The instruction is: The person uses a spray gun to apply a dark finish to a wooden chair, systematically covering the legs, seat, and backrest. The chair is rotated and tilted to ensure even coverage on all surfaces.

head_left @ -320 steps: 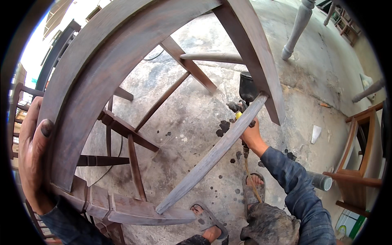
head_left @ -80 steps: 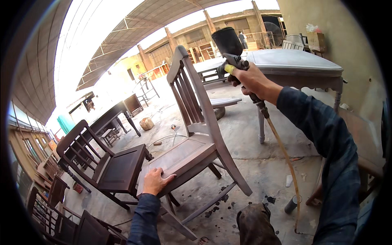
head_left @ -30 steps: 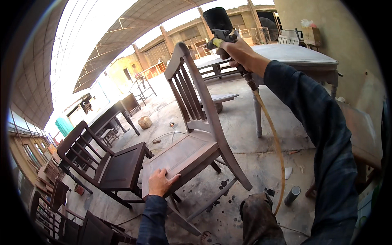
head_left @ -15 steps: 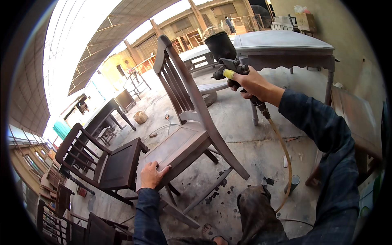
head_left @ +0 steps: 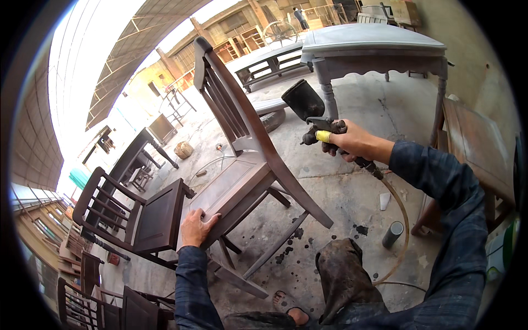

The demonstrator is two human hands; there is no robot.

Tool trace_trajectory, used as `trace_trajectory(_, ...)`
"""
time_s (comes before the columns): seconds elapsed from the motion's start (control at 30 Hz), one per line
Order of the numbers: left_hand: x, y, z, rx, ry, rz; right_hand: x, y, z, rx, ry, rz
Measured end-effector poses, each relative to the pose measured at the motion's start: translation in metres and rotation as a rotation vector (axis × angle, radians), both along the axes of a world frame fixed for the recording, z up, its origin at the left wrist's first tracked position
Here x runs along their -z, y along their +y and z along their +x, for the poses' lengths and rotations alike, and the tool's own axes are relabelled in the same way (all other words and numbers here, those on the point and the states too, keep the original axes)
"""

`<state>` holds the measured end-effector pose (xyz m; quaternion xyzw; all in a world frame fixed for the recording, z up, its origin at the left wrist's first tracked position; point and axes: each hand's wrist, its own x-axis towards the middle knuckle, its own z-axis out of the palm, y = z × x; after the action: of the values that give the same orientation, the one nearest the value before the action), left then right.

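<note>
A wooden chair (head_left: 231, 179) with a slatted back stands tilted before me, its seat greyish brown and its back post darker. On the near edge of its seat rests my left hand (head_left: 198, 226), fingers curled over the edge and gripping it. My right hand (head_left: 352, 142) is wrapped round the handle of a spray gun (head_left: 318, 132), to the right of the chair back and apart from it. A dark cup (head_left: 303, 99) sits on top of the gun, yellow tape is round its body, and a tan hose (head_left: 405, 220) hangs from the handle.
A dark chair (head_left: 157, 225) stands close on the left, with more dark chairs (head_left: 82, 302) at lower left. Behind is a pale-topped table (head_left: 379, 41); a wooden piece (head_left: 478, 143) stands at right. A grey can (head_left: 392, 235) is on the floor. A distant person (head_left: 301, 19) stands far back.
My right hand has lowered the spray gun and moved it slightly right, away from the chair back. The gun's cup is more tilted. My left hand stays on the seat edge.
</note>
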<state>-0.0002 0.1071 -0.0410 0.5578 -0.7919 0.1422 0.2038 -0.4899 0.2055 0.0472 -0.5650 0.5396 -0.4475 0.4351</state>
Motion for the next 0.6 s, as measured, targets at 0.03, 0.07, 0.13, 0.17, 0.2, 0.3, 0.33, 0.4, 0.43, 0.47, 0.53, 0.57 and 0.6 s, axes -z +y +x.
trace_trajectory(0.03,0.001,0.000,0.001,0.001,-0.002,0.001,-0.001,-0.001,0.000,0.016,0.004,-0.016)
trace_trajectory(0.07,0.002,0.000,0.002,0.000,-0.004,0.002,0.000,-0.003,0.001,0.032,0.009,-0.032)
trace_trajectory(0.13,0.001,0.001,-0.002,0.004,-0.020,-0.004,-0.007,-0.013,-0.002,0.064,0.016,-0.071)
trace_trajectory(0.17,0.000,0.001,-0.004,0.005,-0.027,-0.006,-0.016,-0.019,-0.005,0.071,-0.011,-0.116)
trace_trajectory(0.2,-0.003,0.006,0.003,-0.008,-0.039,-0.006,-0.024,-0.027,0.001,0.064,-0.055,-0.153)
trace_trajectory(0.3,0.005,0.004,-0.001,0.014,-0.013,-0.014,-0.067,-0.041,0.003,0.069,-0.118,-0.246)
trace_trajectory(0.33,0.005,0.006,0.001,0.009,-0.017,-0.015,-0.079,-0.049,0.007,0.069,-0.124,-0.282)
trace_trajectory(0.4,0.007,0.009,0.001,0.007,-0.018,-0.016,-0.103,-0.056,0.015,0.111,-0.151,-0.358)
trace_trajectory(0.43,0.006,0.009,0.001,0.008,-0.020,-0.017,-0.115,-0.062,0.017,0.130,-0.131,-0.387)
trace_trajectory(0.47,0.006,0.010,0.002,0.008,-0.022,-0.018,-0.124,-0.065,0.019,0.161,-0.112,-0.423)
trace_trajectory(0.53,0.006,0.011,0.003,0.009,-0.021,-0.020,-0.144,-0.077,0.021,0.143,-0.128,-0.473)
trace_trajectory(0.57,0.006,0.011,0.004,0.008,-0.019,-0.022,-0.153,-0.080,0.024,0.180,-0.087,-0.549)
trace_trajectory(0.6,0.007,0.010,0.003,0.011,-0.015,-0.023,-0.162,-0.080,0.029,0.222,-0.042,-0.623)
